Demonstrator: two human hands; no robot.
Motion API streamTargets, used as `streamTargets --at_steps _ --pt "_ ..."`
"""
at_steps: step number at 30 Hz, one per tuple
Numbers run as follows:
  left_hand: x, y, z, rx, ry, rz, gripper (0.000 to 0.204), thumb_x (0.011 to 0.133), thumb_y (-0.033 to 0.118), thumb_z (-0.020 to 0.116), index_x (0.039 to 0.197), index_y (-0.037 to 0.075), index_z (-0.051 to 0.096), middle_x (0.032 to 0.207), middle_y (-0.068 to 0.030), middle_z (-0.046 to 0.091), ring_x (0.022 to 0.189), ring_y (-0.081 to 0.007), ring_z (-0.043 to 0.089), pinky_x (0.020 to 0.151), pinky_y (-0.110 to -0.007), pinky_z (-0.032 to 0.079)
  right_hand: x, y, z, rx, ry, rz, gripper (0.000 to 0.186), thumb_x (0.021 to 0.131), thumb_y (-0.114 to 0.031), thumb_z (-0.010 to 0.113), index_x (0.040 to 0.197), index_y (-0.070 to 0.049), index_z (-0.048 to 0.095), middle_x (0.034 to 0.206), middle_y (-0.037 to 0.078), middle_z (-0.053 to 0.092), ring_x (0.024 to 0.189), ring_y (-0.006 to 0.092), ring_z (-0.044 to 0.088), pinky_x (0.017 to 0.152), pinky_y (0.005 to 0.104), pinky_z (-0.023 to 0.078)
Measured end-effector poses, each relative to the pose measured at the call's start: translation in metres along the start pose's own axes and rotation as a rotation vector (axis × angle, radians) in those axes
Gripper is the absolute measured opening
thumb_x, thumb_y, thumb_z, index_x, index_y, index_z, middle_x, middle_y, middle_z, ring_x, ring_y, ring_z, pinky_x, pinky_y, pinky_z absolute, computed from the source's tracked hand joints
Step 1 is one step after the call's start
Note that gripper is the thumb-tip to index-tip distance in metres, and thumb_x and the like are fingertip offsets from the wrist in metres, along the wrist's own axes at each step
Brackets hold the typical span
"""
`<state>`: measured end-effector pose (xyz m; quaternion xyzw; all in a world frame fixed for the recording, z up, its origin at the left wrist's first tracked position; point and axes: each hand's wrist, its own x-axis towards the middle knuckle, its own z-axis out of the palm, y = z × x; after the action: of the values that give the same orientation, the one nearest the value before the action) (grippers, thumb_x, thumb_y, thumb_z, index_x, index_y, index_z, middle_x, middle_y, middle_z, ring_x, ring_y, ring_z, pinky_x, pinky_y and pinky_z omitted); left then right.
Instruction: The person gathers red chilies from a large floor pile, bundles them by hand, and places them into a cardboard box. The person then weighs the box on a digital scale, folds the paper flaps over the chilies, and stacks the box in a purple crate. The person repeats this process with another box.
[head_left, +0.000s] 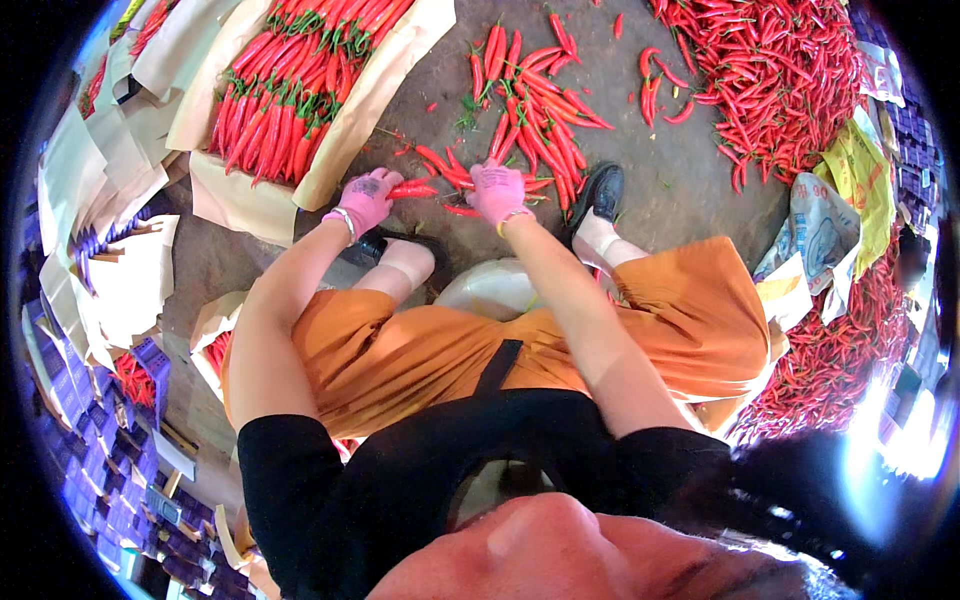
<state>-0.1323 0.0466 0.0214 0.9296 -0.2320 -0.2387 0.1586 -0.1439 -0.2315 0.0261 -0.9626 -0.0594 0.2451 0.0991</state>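
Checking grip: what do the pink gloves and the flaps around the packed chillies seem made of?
Pink gloves: perhaps knit or thin rubber, matte; close-fitting, no clear gloss.
Tan flaps: likely paper or thin card, matte; straight edges, thin sheets.

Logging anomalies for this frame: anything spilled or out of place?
Mildly: a few stray red chillies lie on the floor, apart from the big heap, looking untidy against the neat rows in the pale box.
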Motion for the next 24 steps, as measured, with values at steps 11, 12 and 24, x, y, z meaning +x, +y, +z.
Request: streamTargets --at_steps 11,12,24 --pt "0.025 0.009 0.012 0.272 -0.242 -0.015 0.040 0.078 0.023 0.072 0.114 0.014 0.056 0.112 -0.0103 0.062 0.107 -0.0306 0.062 0.089 -0.045 0.048 -0.045 0.034 0.025 -0.321 -0.128 -0.245 0.023 0.086 -0.020 0.060 0.109 -0.014 0.064 0.107 0.010 0.066 0.099 0.0268 0.067 0.079 0.0438 0.052" --pt "0.030 0.012 0.008 0.243 -0.163 -0.008 0.040 0.078 0.022 0.072 0.114 0.014 0.057 0.112 -0.0105 0.061 0.107 -0.0307 0.061 0.088 -0.044 0.048 -0.054 0.026 0.042 -0.402 -0.079 -0.319 0.021 0.088 -0.018 0.058 0.108 -0.016 0.065 0.107 0.008 0.066 0.097 0.0256 0.067 0.078 0.0427 0.051" --pt "0.064 0.038 0.021 0.401 0.127 0.347 0.035 0.067 0.012 0.072 0.100 0.019 0.065 0.099 -0.0053 0.057 0.105 -0.0272 0.056 0.092 -0.045 0.042 -0.070 0.058 -0.008 0.413 -0.100 0.282 0.051 0.081 -0.023 0.064 0.130 -0.010 0.053 0.118 0.017 0.065 0.110 0.0329 0.063 0.093 0.0441 0.049"
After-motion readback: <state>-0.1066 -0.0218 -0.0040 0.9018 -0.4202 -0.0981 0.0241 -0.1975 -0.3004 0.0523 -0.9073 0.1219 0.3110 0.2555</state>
